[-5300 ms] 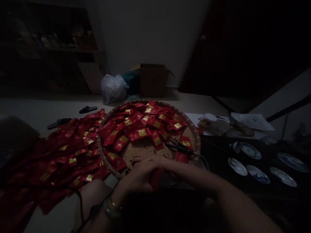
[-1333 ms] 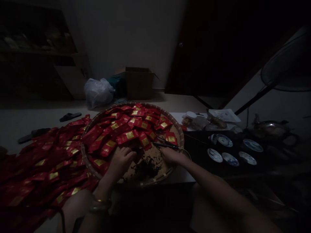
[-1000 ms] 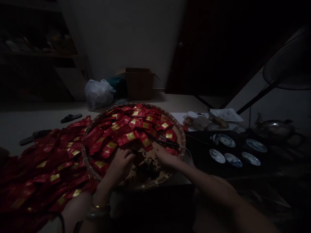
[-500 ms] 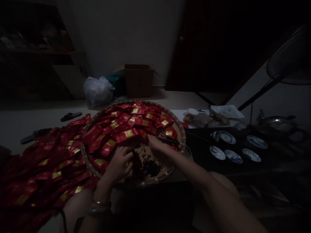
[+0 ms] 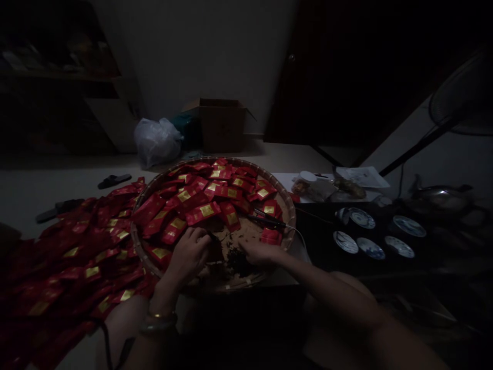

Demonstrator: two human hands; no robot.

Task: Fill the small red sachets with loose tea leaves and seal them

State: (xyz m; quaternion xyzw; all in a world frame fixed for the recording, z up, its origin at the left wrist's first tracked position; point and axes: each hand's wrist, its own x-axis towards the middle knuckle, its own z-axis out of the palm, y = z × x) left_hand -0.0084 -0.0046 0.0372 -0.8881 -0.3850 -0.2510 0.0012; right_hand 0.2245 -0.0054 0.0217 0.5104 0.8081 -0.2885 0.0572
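A round woven bamboo tray (image 5: 290, 210) holds many red packets (image 5: 204, 211) with gold labels. Dark dried leaves (image 5: 236, 261), tea by their look, lie heaped and scattered on its near part. My left hand (image 5: 191, 252) is at the tray's near left, fingers curled; a dark shape beside its fingertips is too dim to name. My right hand (image 5: 260, 253) reaches in from the right, fingers drawn together and tips at the leaf heap; whether it grips leaves is hidden. Beyond it lies a black tong-like tool (image 5: 267, 221) with a pale cord.
A large heap of red packets (image 5: 84, 257) spreads on the floor at the left, with dark slippers (image 5: 114, 180) behind. Blue-and-white dishes (image 5: 370, 248) and a metal kettle (image 5: 442, 198) stand at the right. A cardboard box (image 5: 223, 126) and white plastic bag (image 5: 157, 141) sit by the wall.
Earlier, my hands were together around a red packet at the tray's near edge; now they are apart. My right hand moved up to the packets, then back down to the leaves. My left stays nearly still.
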